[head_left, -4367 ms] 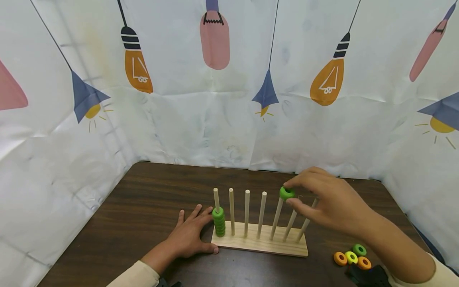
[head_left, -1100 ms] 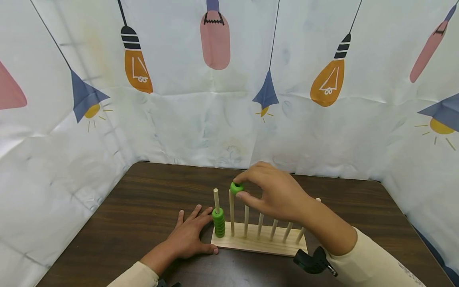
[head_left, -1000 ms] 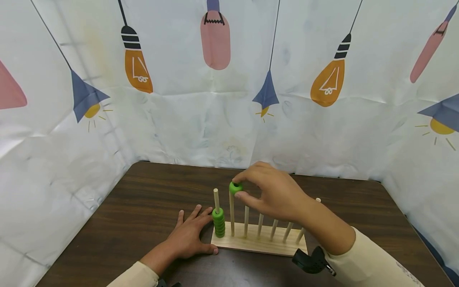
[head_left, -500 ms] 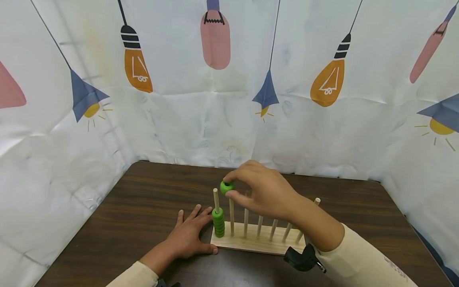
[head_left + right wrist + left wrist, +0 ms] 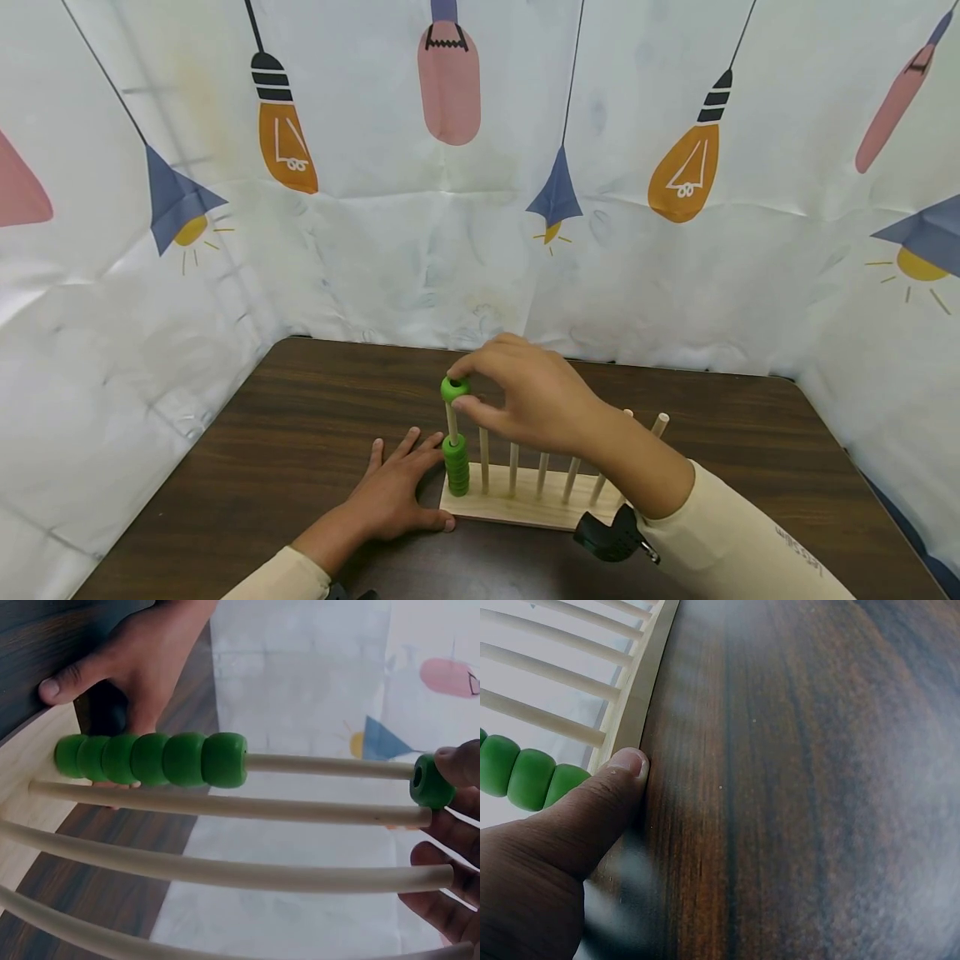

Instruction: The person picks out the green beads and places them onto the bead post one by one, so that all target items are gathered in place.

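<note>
My right hand (image 5: 536, 392) pinches a green bead (image 5: 455, 389) between thumb and fingers at the top of the leftmost peg (image 5: 452, 423). In the right wrist view that green bead (image 5: 433, 782) is at the peg's tip; how far the peg enters its hole I cannot tell. Lower on the same peg sits a stack of several green beads (image 5: 456, 465). My left hand (image 5: 390, 492) lies with spread fingers at the left end of the wooden base (image 5: 517, 504). In the left wrist view its thumb (image 5: 592, 814) touches the base's edge.
Several bare wooden pegs (image 5: 513, 471) rise from the base right of the stack, partly behind my right hand and forearm. A dark wood-grain table (image 5: 337, 392) carries it all. A white printed cloth (image 5: 360, 267) hangs behind and beside the table.
My right hand has carried the green bead leftward, from above the right-hand pegs to the leftmost peg. The loose orange, yellow and green beads at right are now hidden. My left hand stays put.
</note>
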A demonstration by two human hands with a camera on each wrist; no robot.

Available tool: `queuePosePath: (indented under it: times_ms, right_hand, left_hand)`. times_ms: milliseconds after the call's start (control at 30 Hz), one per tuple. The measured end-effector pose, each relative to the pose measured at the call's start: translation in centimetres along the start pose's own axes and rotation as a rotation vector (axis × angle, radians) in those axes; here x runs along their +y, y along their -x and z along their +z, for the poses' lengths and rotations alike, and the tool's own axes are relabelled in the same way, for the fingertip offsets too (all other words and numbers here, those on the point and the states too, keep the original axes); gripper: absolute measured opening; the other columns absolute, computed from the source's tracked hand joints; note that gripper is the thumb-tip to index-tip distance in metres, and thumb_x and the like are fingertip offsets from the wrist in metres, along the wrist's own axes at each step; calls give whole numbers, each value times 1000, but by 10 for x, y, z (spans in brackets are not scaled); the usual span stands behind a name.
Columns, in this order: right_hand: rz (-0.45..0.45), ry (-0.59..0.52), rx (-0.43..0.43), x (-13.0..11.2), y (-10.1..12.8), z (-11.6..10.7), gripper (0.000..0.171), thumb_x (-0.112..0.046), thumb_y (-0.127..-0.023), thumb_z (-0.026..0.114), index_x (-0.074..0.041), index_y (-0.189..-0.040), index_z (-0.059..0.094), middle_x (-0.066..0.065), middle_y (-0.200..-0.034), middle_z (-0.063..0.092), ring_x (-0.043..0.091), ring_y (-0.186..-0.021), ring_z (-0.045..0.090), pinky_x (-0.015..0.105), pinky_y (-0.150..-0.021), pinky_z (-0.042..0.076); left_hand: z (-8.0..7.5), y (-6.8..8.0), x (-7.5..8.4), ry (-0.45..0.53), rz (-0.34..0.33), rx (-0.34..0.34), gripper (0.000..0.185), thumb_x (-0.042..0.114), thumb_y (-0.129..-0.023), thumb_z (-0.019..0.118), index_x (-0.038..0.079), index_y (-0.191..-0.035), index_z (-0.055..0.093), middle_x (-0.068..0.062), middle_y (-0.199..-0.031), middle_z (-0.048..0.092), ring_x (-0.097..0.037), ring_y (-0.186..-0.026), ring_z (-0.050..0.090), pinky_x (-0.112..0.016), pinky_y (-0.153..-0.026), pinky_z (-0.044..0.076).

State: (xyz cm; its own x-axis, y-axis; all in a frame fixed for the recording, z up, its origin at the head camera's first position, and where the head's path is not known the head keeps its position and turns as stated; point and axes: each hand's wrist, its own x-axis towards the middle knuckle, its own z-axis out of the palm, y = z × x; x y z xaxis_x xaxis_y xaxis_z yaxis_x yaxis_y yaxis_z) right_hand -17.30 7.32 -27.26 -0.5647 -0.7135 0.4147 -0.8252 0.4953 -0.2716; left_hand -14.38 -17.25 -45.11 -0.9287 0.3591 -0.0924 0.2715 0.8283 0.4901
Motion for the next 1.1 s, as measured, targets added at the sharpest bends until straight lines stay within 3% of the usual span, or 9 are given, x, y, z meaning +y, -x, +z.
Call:
queuePosePath:
  times_ms: [300,600,900,1100]
  right_hand:
    - [-5,8,-26,0,-3,6,25,-33,-96,75,-21,-118,73,-11,-110,68,8,-106,60,28,-69,53]
    - [80,40,-76,2,4,-4,32,-40,-97,72,-22,-124,72,-8,-118,67,10,-108,61,33,-73,55]
    - [205,86,-81,21,29,-31,29,-38,-96,74,-24,-121,73,-8,-116,67,11,-109,62,38,-77,56]
    - [249,116,-28,42,56,-51,24,-33,-95,77,-22,-116,74,-4,-116,68,17,-109,63,44,-81,56]
  left_hand:
    - [1,-1,-1,-5,3,-3,99,66,-74,83,26,-156,46,-2,-166,32,-37,-155,13,-76,-112,-4]
    - [3,-1,0,1,4,5,97,66,-74,83,29,-156,46,-2,-166,32,-38,-155,13,-77,-111,-4]
    - [3,-1,0,-19,-10,15,97,67,-73,83,28,-154,49,-2,-165,33,-36,-155,13,-76,-113,-4]
    - [2,-1,1,-13,-12,16,95,65,-73,84,27,-153,50,-3,-165,33,-36,-155,13,-76,-113,-4]
